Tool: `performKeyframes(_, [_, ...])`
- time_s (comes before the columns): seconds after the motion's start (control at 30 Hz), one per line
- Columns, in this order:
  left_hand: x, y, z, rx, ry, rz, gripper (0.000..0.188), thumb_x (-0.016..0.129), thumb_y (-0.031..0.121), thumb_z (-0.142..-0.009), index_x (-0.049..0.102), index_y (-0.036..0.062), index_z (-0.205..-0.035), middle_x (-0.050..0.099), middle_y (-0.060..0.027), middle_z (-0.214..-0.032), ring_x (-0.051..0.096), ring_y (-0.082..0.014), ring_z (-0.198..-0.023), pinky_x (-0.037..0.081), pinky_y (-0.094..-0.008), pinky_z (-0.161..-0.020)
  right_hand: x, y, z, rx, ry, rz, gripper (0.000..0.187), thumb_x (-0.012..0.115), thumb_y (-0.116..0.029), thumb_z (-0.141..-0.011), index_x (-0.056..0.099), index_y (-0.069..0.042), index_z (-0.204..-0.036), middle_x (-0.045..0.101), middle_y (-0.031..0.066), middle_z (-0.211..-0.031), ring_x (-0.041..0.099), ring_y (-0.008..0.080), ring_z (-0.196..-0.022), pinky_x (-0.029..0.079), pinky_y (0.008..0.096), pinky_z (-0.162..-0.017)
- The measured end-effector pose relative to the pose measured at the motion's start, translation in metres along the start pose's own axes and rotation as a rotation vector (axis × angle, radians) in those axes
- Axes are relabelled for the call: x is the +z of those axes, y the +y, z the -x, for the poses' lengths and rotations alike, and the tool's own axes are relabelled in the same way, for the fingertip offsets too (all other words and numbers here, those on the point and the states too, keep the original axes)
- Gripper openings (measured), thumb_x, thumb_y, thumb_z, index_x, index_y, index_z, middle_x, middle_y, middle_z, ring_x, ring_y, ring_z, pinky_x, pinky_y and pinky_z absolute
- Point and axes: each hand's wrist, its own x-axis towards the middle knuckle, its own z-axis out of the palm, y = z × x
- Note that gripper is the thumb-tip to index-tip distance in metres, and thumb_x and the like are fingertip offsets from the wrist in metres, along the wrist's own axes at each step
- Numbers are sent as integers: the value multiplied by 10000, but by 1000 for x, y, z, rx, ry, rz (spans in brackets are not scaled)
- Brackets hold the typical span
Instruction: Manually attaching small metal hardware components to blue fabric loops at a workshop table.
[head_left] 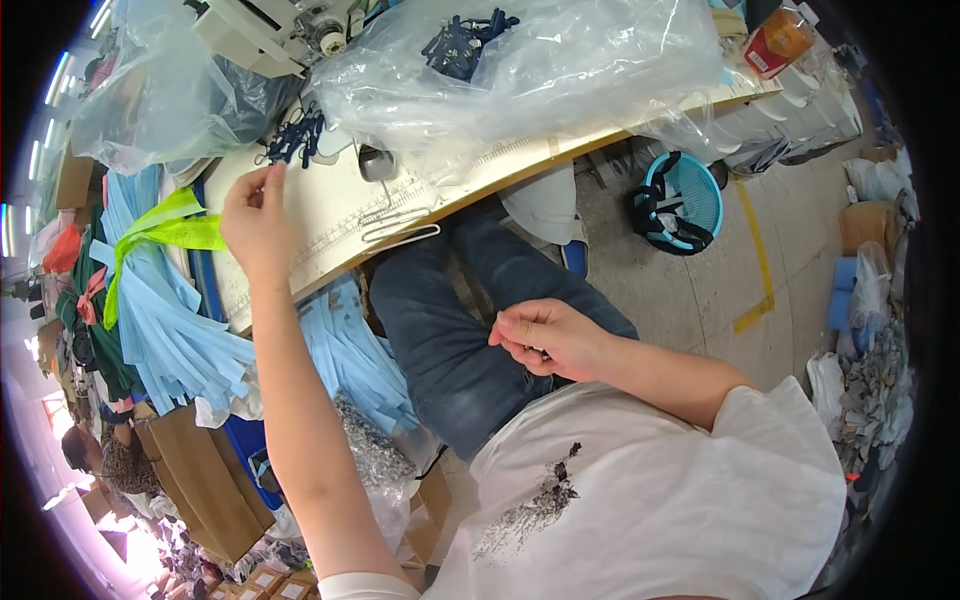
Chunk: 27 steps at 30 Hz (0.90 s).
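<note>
My left hand point(257, 225) is over the left end of the white sewing table point(330, 215), thumb and fingers pinched together. Whatever may be in the pinch is too small to make out. Just beyond its fingertips lies a small heap of navy fabric loops point(297, 136). A neon green strip point(180, 225) runs around a bundle of light blue fabric strips point(175, 320), its end passing beside my left wrist. Above my lap, my right hand point(550, 338) is closed with curled fingers. A dark bit shows under them, but I cannot tell what it is.
A sewing machine point(255, 35) stands at the table's far left. Clear plastic sheeting point(560, 75) with more navy pieces point(465, 42) covers the back. A turquoise basket point(690, 200) is on the floor at right. Cardboard boxes point(205, 480) stand at lower left.
</note>
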Motion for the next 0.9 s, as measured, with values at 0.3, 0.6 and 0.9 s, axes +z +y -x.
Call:
performKeyframes(0.3, [-33,21,11,99,71,891,104,578,38,-894,590,-14,-804,674,-151,-1071,566,-133,-812,464,-263,-811,5,0,-5,101,-77,-203,406,406,-418,-1023,431,-114,-756,517,64,-754,444,103,-529,260,216,-356])
performKeyframes(0.6, [-48,56,165,-332,-203,1171,129,504,126,-1001,531,12,-946,570,-89,-767,548,-159,-692,484,-296,-628,11,-11,7,66,-211,-229,237,441,-226,-990,537,-57,-854,508,39,-789,455,81,-582,278,202,-375])
performKeyframes(0.9, [-46,57,243,-457,-306,1110,204,566,38,-956,463,9,-1129,688,-154,-870,594,-129,-668,466,-232,-598,22,-11,9,84,-122,-89,259,537,-162,-983,618,51,-1105,524,37,-813,424,51,-592,285,174,-404])
